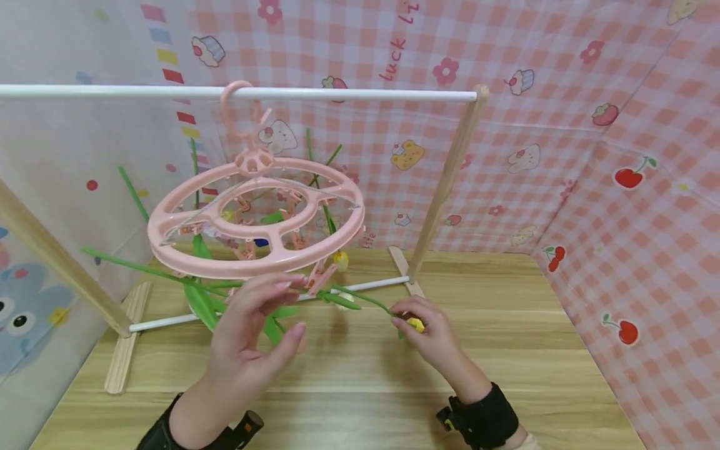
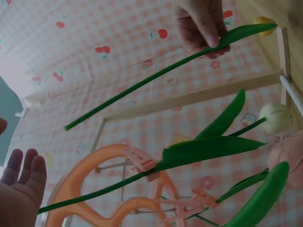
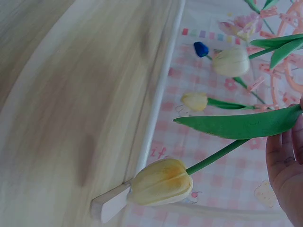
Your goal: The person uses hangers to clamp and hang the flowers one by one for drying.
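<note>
My right hand (image 1: 433, 334) holds a yellow tulip (image 3: 161, 182) by its green stem, thumb against fingers, with the bloom pointing down. The stem's other end reaches toward a round pink clip hanger (image 1: 225, 270). In front of that hanger my left hand (image 1: 247, 350) is raised, thumb apart from its bent fingers, with nothing in its grasp. Beside those fingers, in the left wrist view, runs the stem of a white tulip (image 2: 277, 119) pinched by a pink clip (image 2: 139, 158); whether they touch, I cannot tell.
The hanger hooks over a white rod (image 1: 349, 94) between wooden posts (image 1: 450, 181). A lower white bar (image 1: 377, 284) crosses above the wooden table (image 1: 506, 375). Around the hanger hang more flowers, among them a blue bud (image 3: 201, 49), a pale yellow tulip (image 3: 194, 101) and a pink bloom (image 3: 241, 26).
</note>
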The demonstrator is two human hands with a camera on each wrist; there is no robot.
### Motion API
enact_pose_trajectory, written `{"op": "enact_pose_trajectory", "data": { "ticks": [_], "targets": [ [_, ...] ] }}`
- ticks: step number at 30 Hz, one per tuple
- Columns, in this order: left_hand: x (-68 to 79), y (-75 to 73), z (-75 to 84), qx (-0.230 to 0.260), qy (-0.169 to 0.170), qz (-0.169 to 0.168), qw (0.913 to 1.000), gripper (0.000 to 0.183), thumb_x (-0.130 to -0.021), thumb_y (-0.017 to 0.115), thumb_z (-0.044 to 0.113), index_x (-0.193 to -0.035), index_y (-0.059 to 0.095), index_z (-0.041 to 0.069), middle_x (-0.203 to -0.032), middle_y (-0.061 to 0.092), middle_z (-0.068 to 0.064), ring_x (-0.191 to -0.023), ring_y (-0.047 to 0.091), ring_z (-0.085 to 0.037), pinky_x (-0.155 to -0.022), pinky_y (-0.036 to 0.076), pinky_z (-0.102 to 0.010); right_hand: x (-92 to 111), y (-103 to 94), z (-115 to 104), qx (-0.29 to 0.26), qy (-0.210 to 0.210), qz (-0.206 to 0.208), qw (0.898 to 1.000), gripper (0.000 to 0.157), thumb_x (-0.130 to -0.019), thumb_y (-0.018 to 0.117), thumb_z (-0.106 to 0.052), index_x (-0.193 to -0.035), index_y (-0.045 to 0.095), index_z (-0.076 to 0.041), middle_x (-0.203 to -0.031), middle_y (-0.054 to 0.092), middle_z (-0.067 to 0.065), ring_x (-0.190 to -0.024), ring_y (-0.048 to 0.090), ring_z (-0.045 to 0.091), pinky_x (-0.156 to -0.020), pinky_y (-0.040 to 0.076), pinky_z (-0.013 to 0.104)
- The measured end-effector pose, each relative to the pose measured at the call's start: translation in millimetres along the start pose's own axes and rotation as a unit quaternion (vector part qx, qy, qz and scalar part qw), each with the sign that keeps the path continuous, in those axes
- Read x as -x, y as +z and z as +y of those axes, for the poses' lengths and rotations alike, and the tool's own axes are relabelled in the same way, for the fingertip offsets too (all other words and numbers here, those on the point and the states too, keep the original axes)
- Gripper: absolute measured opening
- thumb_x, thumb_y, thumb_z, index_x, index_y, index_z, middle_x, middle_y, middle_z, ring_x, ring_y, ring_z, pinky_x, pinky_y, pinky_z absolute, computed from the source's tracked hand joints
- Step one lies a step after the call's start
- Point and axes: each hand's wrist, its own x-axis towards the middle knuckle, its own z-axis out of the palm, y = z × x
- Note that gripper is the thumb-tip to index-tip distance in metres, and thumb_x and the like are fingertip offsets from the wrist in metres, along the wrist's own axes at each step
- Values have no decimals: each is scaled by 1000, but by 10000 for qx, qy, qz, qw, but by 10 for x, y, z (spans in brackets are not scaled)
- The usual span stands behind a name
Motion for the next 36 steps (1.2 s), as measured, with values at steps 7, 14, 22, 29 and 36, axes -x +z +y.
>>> {"op": "enact_pose_trajectory", "data": {
  "ticks": [7,14,22,29,36],
  "targets": [
    [31,31,4,-206,-1131,-124,9933,50,-72,60,-13,-117,38,-17,-115,45,-26,-108,45,-31,-89,44,-31,-47,85,-178,-292,-351,95,9989,19,-73,64,9,-88,63,-2,-86,59,6,-76,55,19,-65,51,30],
    [82,62,-23,-1105,-1668,-473,9786,44,-65,68,-12,-106,56,-3,-103,57,-14,-96,54,-23,-79,48,-24,-94,163,-357,-351,-827,86,9959,23,-71,65,11,-89,63,-5,-87,59,7,-82,56,18,-67,51,30],
    [151,74,-91,-1501,-1555,-578,9747,32,-63,73,-5,-92,65,7,-90,64,-5,-85,59,-16,-67,47,-15,-115,198,-470,-257,-916,69,9954,25,-71,65,11,-89,64,-5,-88,59,6,-83,56,19,-72,50,27],
    [189,85,-121,-1279,-1452,-471,9800,24,-66,70,-7,-87,66,4,-88,65,-6,-83,61,-19,-71,49,-20,-124,222,-503,-123,-1070,122,9941,24,-68,66,13,-87,64,-1,-87,59,7,-82,56,20,-69,50,27],
    [241,94,-129,-1267,-1418,-130,9817,25,-65,69,-10,-85,67,4,-87,66,-7,-83,61,-16,-51,42,-14,-93,223,-493,-251,-806,-26,9964,23,-72,66,8,-92,63,-4,-90,59,8,-86,55,20,-71,50,32]
  ]
}}
